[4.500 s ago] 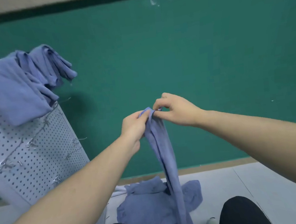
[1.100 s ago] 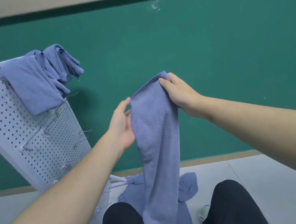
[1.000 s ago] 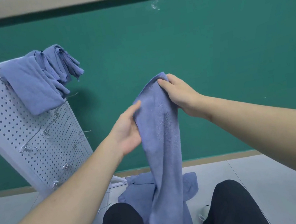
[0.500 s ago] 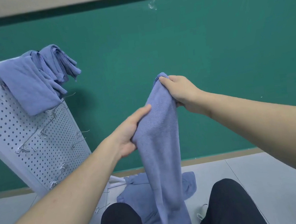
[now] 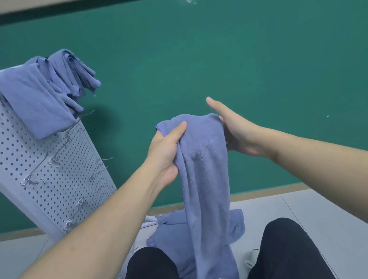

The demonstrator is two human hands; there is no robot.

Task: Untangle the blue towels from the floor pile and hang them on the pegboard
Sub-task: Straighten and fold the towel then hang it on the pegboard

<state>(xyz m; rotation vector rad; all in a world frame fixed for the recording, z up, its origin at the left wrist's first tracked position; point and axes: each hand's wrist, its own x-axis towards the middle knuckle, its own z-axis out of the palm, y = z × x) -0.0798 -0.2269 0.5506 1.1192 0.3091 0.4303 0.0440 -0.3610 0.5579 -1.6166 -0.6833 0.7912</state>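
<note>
A blue towel hangs in front of me, folded over at its top, its lower end reaching the blue towel pile on the floor between my knees. My left hand grips the towel's upper left side, thumb across the front. My right hand is at the upper right, thumb straight up and clear of the cloth, fingers hidden behind the fold, which lies over them. The white pegboard leans at the left, with two blue towels draped over its top edge.
Metal hooks stick out of the pegboard's face and right edge. A green wall stands close behind. My black-trousered knees flank the pile on the grey floor.
The towel's top has come down and spread wider. My left hand slid up to grip its upper left side. My right hand let go its pinch and now has its thumb raised.
</note>
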